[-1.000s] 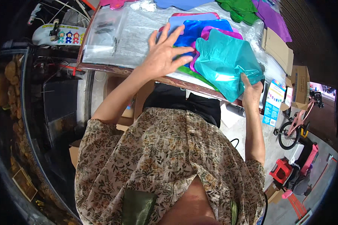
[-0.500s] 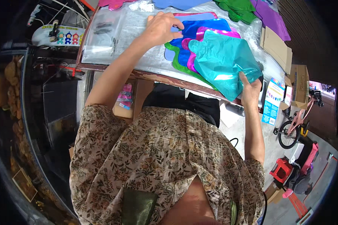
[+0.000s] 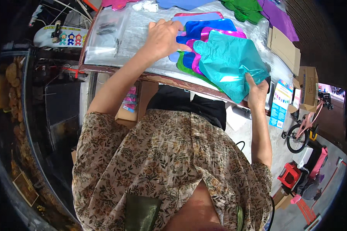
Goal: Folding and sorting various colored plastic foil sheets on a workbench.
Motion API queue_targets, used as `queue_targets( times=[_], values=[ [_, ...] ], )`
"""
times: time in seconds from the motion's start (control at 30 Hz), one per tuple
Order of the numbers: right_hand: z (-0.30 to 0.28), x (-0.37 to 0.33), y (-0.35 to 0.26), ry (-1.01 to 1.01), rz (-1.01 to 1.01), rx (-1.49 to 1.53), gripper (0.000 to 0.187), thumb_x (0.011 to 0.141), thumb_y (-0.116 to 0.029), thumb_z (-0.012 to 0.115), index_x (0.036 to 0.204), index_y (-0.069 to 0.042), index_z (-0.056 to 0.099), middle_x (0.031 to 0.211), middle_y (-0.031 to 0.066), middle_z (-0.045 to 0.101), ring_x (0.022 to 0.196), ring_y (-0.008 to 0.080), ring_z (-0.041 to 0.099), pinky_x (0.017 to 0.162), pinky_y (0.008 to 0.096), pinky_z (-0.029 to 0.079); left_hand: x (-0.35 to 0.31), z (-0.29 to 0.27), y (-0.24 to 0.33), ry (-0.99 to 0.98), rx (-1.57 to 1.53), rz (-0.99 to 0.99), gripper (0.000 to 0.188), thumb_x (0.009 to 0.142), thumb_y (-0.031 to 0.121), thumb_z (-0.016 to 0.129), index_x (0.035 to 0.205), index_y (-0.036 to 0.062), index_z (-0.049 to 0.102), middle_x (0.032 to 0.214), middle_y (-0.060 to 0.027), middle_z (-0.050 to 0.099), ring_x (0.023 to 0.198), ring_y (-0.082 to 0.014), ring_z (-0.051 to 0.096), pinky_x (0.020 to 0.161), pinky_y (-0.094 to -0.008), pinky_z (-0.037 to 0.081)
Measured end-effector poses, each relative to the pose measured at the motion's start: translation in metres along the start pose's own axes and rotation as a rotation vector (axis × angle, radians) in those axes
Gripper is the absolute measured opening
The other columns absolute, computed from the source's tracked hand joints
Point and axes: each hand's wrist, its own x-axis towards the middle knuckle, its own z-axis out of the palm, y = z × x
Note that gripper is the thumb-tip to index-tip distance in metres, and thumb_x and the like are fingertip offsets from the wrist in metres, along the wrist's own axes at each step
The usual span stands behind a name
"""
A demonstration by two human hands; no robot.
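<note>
A fanned stack of flat, shiny foil balloons lies near the front edge of the table. On top is a teal foil balloon (image 3: 229, 57), its lower right edge pinched between the thumb and fingers of my right hand (image 3: 258, 94). Under it show a magenta foil balloon (image 3: 197, 63), a blue one (image 3: 216, 27) and a green one (image 3: 185, 65). My left hand (image 3: 164, 41) is over the stack's left side, thumb and fingers apart. Its thumb tip is by the magenta balloon's rounded tab; whether it touches cannot be made out.
Clear plastic sheeting covers the table (image 3: 137, 57). A clear bag with dark strips (image 3: 106, 32) lies left. Green foil (image 3: 241, 11) and purple foil (image 3: 277, 19) are at the back right. Cardboard pieces (image 3: 283, 50) stand at the right edge, beside a printed blue-and-white package (image 3: 280, 102).
My left hand has moved slightly down and toward me, its thumb now nearer the magenta tab. My right hand keeps its hold on the teal balloon, almost unmoved.
</note>
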Motion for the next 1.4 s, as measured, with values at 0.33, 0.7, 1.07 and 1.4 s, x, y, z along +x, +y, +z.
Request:
queue_targets(
  times=[0.33, 0.7, 1.07, 1.4],
  values=[
    [0.001, 0.002, 0.003, -0.013, -0.005, -0.016, 0.024, 0.093, -0.007, 0.069, 0.115, 0.004, 0.066, 0.112, 0.0082, 0.071, 0.098, 0.0156, 0.064, 0.090, 0.0310, 0.048, -0.004, 0.000, 0.005, 0.027, -0.004, -0.007, 0.044, 0.065, 0.048, 0.088, 0.090, 0.0138, 0.075, 0.084, -0.0034, 0.074, 0.092, -0.0258, 0.066, 0.087, -0.0400, 0.040],
    [0.001, 0.006, 0.004, -0.019, -0.020, -0.021, 0.025, 0.093, -0.007, 0.069, 0.115, 0.005, 0.066, 0.112, 0.0087, 0.072, 0.097, 0.0153, 0.065, 0.090, 0.0307, 0.049, 0.022, -0.007, 0.002, -0.099, -0.094, 0.063, 0.021, 0.086, 0.029, 0.076, 0.094, 0.0101, 0.075, 0.082, -0.0068, 0.071, 0.082, -0.0260, 0.066, 0.074, -0.0414, 0.048],
    [-0.004, 0.012, 0.017, -0.027, -0.009, 0.041, 0.023, 0.094, -0.007, 0.070, 0.114, 0.003, 0.067, 0.112, 0.0069, 0.072, 0.097, 0.0154, 0.066, 0.090, 0.0317, 0.049, 0.069, -0.017, 0.004, -0.440, -0.384, 0.261, 0.012, 0.091, 0.011, 0.064, 0.097, 0.0011, 0.069, 0.082, -0.0160, 0.067, 0.076, -0.0270, 0.065, 0.075, -0.0382, 0.052],
    [0.000, 0.008, 0.006, -0.017, -0.010, 0.003, 0.023, 0.093, -0.007, 0.070, 0.114, 0.002, 0.067, 0.111, 0.0073, 0.072, 0.097, 0.0150, 0.066, 0.089, 0.0306, 0.049, 0.015, 0.027, -0.002, 0.069, -0.049, 0.083, 0.024, 0.079, 0.010, 0.072, 0.102, 0.0035, 0.070, 0.100, -0.0188, 0.071, 0.094, -0.0387, 0.067, 0.085, -0.0469, 0.054]
  ],
)
